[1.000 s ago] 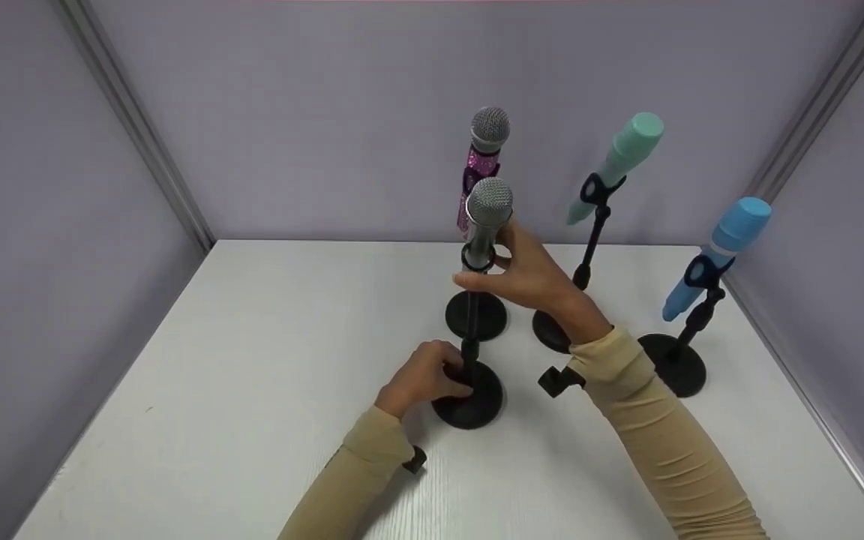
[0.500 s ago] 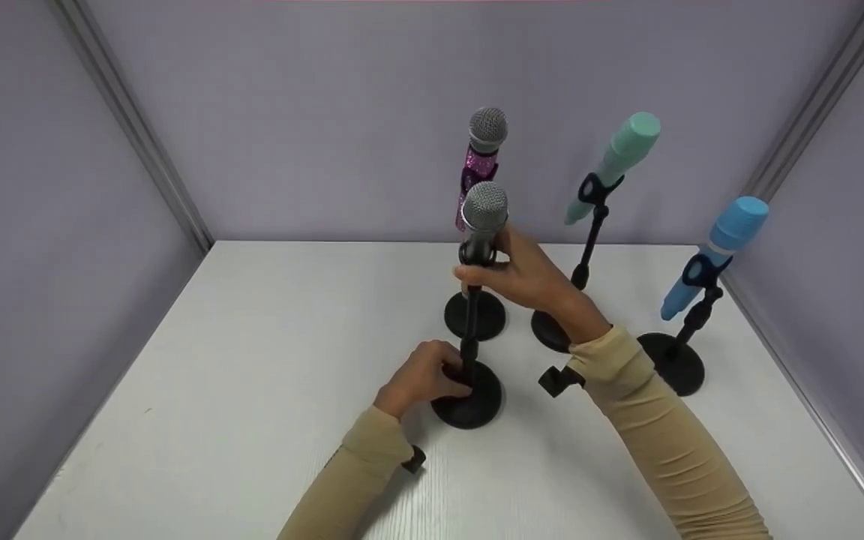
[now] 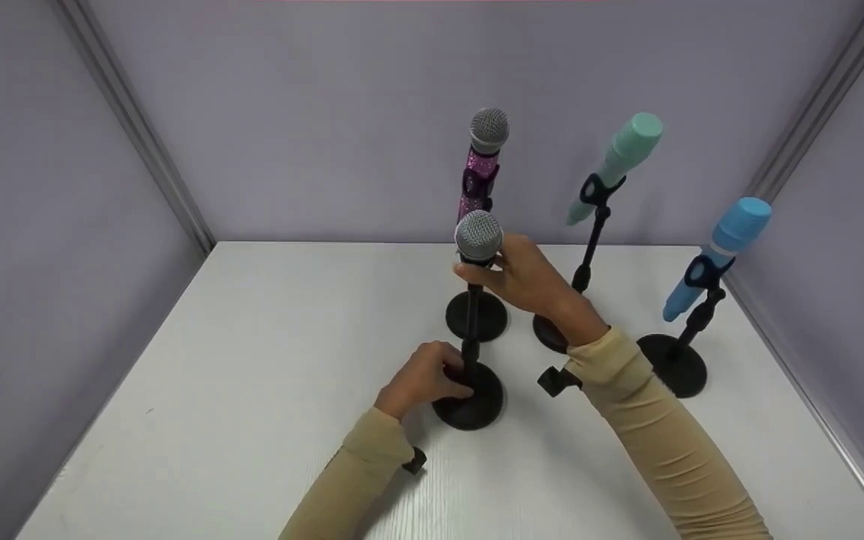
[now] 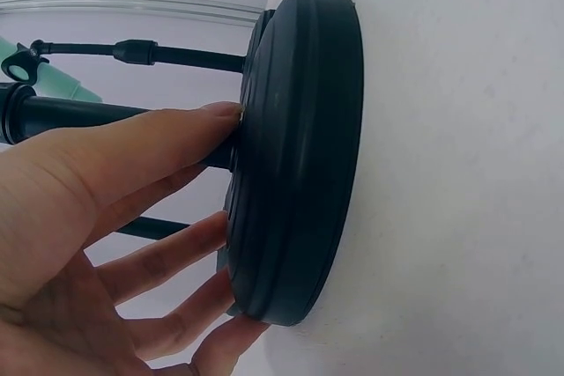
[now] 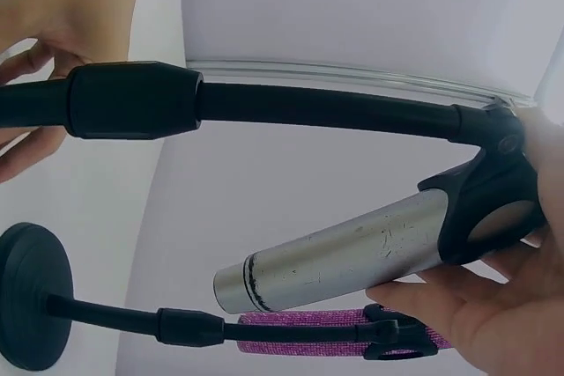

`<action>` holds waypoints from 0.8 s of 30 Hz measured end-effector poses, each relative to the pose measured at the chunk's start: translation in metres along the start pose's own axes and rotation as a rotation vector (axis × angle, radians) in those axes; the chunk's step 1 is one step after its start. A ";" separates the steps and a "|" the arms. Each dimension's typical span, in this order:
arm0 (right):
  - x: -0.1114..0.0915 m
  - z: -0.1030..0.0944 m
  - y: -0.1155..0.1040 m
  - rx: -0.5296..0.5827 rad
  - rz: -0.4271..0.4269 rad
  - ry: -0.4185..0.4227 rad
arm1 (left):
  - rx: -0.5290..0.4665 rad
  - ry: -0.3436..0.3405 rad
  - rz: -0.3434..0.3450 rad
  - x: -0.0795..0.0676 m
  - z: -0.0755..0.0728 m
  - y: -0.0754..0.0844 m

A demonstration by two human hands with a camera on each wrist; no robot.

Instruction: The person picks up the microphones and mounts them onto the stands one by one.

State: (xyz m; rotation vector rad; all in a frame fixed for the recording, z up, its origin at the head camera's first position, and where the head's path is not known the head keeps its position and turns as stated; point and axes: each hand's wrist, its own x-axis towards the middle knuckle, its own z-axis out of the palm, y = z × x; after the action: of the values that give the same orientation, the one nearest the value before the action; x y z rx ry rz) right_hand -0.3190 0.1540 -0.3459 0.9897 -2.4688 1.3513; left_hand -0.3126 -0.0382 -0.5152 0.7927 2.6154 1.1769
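A silver microphone [image 5: 344,253] sits in the black clip [image 5: 493,209] of the front microphone stand [image 3: 472,322]; its mesh head [image 3: 478,235] tips toward me in the head view. My right hand [image 3: 533,279] grips the microphone and clip, fingertips beneath the silver body in the right wrist view. Low on the same stand, my left hand [image 3: 424,377] holds the foot of the pole, its thumb against the pole and its fingers on the round black base [image 4: 300,156]. That base rests on the white table [image 3: 289,322].
Behind stands a pink glitter microphone [image 3: 481,166] on its own stand. To the right are a mint-green microphone [image 3: 631,146] and a blue microphone [image 3: 736,229], each clipped on a black stand. Grey panels [image 3: 327,112] enclose the table.
The silver microphone's head has come down and tipped toward me, covering the clip in the head view. My right hand has shifted slightly with it; the left hand stays on the base.
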 end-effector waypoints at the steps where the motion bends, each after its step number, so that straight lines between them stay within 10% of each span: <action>1: 0.000 0.000 0.000 -0.005 -0.005 0.002 | 0.002 0.000 0.001 0.000 0.000 0.000; 24: 0.000 -0.001 0.004 0.025 -0.063 -0.021 | -0.017 0.007 -0.011 -0.004 -0.002 0.001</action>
State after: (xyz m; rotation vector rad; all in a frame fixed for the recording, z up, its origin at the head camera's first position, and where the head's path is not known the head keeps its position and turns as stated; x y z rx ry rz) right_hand -0.3219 0.1563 -0.3478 1.0831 -2.4191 1.3620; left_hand -0.3091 -0.0409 -0.5136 0.7715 2.6084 1.1996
